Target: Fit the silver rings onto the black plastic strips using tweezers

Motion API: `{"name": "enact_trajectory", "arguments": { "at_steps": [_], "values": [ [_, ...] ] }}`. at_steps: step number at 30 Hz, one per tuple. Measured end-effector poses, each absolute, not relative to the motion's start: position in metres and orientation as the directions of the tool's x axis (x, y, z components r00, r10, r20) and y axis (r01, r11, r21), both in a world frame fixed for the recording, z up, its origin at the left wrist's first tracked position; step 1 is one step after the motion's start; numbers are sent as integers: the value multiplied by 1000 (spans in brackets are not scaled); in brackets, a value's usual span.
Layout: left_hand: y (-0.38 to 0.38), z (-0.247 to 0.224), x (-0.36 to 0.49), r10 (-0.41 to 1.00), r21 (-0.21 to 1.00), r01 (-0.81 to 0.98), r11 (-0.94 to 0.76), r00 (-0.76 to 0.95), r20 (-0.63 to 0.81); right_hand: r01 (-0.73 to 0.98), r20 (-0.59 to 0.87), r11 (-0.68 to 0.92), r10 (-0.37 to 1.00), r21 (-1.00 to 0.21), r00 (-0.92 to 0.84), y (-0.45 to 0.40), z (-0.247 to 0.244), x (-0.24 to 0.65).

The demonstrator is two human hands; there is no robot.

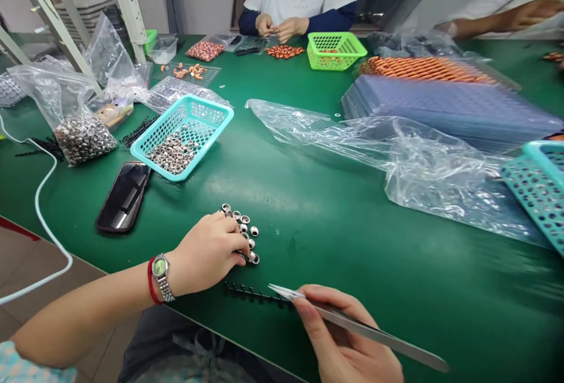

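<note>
Head-worn view, forward and down across a green table (pixel 317 212)

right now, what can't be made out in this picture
All in the head view:
Small metal pieces: some hidden under the left hand.
Black strip: whether it continues behind the right hand.
Teal basket at far right: cut off by the picture's edge.
Watch dial: too small to read.

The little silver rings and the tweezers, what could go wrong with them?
The silver rings lie loose and look roundish, so the left hand at their edge might knock some and make them roll. The tweezers in the right hand have thin, pointed tips close to the black strip, so they might nudge it.
</note>
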State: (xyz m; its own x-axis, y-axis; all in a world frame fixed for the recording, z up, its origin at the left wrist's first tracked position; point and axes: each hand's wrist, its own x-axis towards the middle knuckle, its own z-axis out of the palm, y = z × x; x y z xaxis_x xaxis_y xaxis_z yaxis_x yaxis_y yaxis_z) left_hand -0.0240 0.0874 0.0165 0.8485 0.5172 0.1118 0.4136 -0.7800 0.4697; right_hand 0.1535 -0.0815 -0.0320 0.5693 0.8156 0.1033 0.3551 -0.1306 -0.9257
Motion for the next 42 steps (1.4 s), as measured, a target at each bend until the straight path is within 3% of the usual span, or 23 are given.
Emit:
{"name": "enact_trajectory", "arguments": {
  "at_steps": [9,14,18,22,33,42],
  "values": [
    [74,12,-35,530,415,422,-806,826,190,479,300,30,814,-877,498,-67,-24,130],
    [52,12,-45,618,575,390,-719,738,272,477,331,59,794,-877,510,-57,-18,124],
    [31,15,-52,688,733,358,-579,696,204,477,317,51,808,-877,497,-57,-18,124],
    [17,11,-51,711,809,335,-483,689,140,473,323,61,806,-879,496,-57,-18,123],
    [17,3,-45,719,736,435,-519,688,101,298,168,17,855,-954,490,-60,-21,131],
    [23,5,-46,743,764,454,-458,668,48,204,137,38,858,-978,495,-57,-19,130]
  ]
}}
